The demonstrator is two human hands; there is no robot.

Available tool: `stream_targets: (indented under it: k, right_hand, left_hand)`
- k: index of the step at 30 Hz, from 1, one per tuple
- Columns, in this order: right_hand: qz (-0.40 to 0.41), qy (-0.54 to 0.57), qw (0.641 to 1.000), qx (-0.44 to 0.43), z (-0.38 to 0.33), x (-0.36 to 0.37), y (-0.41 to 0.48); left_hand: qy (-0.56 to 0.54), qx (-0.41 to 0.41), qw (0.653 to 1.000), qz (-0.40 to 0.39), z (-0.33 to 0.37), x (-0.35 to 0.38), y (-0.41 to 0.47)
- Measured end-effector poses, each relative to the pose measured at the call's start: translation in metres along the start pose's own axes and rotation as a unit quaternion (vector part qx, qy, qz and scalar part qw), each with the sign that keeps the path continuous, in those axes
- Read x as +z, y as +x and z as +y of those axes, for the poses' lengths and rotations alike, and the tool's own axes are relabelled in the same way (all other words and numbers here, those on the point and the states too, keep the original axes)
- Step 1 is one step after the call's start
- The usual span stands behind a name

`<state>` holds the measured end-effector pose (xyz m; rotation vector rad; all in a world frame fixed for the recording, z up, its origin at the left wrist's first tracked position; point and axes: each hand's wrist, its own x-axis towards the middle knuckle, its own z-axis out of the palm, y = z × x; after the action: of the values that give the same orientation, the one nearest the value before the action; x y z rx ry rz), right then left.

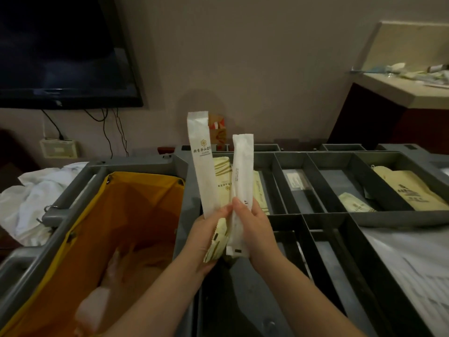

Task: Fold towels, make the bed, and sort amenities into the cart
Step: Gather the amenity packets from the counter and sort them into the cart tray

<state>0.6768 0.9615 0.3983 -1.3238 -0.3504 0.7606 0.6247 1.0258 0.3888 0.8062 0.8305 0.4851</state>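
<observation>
Sorting seems the step: left grip pinches a logo sachet and striped packet, right grip pinches a plain sachet. All stand upright, fanned over the cart's left compartments, likely to tell kinds apart. Yellow bag gapes at the left edge; beige packets lie in far-right compartments; only dividers intervene.

Head view, close above the cart

Left of the cart tray, the orange bag runs off the bottom edge, pale lumps in it too blurred to name. Over the tray's left end, the shorter white sachet hides part of the green-striped packet. Right of the tray, counter clutter is a smear.
</observation>
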Motion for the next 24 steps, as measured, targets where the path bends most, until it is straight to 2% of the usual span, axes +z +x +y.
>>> stream_targets:
  k: [3, 7, 11, 17, 19, 21, 22, 24]
  right_hand:
    - [0.018, -0.009, 0.999, -0.037, 0.003, -0.001, 0.003]
    - [0.037, -0.011, 0.999, -0.034, 0.004, -0.006, 0.007]
    - [0.05, -0.022, 0.998, -0.041, -0.002, -0.013, 0.008]
    - [0.098, -0.105, 0.978, -0.148, -0.027, -0.037, 0.023]
    - [0.098, -0.222, 0.948, -0.207, -0.033, -0.04, 0.041]
    - [0.096, -0.364, 0.884, -0.279, -0.034, -0.038, 0.067]
    - [0.084, -0.412, 0.854, -0.308, -0.033, -0.036, 0.082]
    - [0.029, -0.478, 0.816, -0.323, -0.029, -0.03, 0.109]
  left_hand:
    - [0.04, 0.02, 0.999, -0.013, 0.005, -0.009, 0.004]
    - [0.05, 0.027, 0.998, -0.021, 0.011, -0.013, 0.004]
    - [0.022, 0.023, 0.999, -0.03, 0.014, -0.015, 0.007]
    - [-0.017, 0.081, 0.997, -0.007, 0.024, -0.027, 0.01]
    - [-0.074, 0.076, 0.994, -0.004, 0.032, -0.033, 0.012]
    - [-0.131, 0.073, 0.988, 0.023, 0.038, -0.041, 0.017]
    - [-0.144, 0.077, 0.986, 0.039, 0.042, -0.044, 0.019]
    - [-0.157, 0.089, 0.981, 0.071, 0.047, -0.05, 0.024]
